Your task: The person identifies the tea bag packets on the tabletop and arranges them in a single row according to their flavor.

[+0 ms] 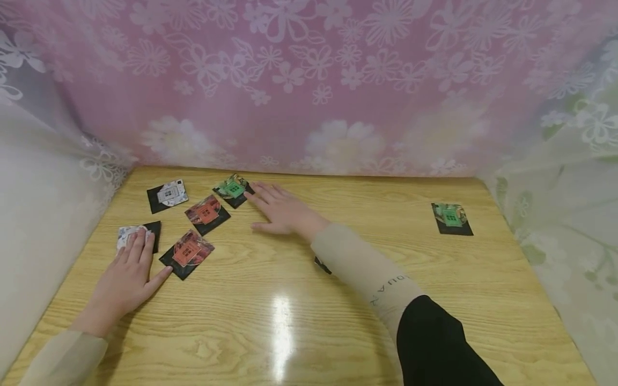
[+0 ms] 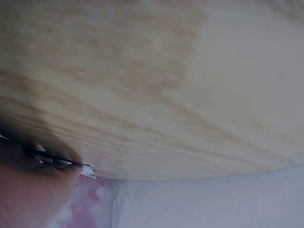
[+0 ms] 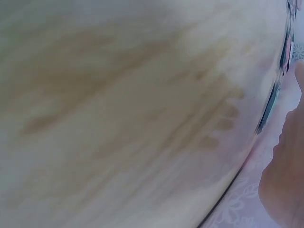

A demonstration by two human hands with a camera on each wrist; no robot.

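Head view, left to right: the left hand (image 1: 126, 276) lies flat, fingers straight, on a white-faced card (image 1: 129, 236) at the wooden table's (image 1: 299, 332) left edge, pressing rather than gripping. The right hand (image 1: 280, 210), also flat and holding nothing, touches the green-faced card (image 1: 233, 190) farther back. Judged risk: a flat-fingered push on the glossy top could slide a card into its neighbours, or off the left edge. Count: two white cards, the second (image 1: 167, 196) at the back; two red (image 1: 188, 252) (image 1: 206, 213); two green, one alone far right (image 1: 451, 217). A dark corner (image 1: 322, 265) shows under the right sleeve.
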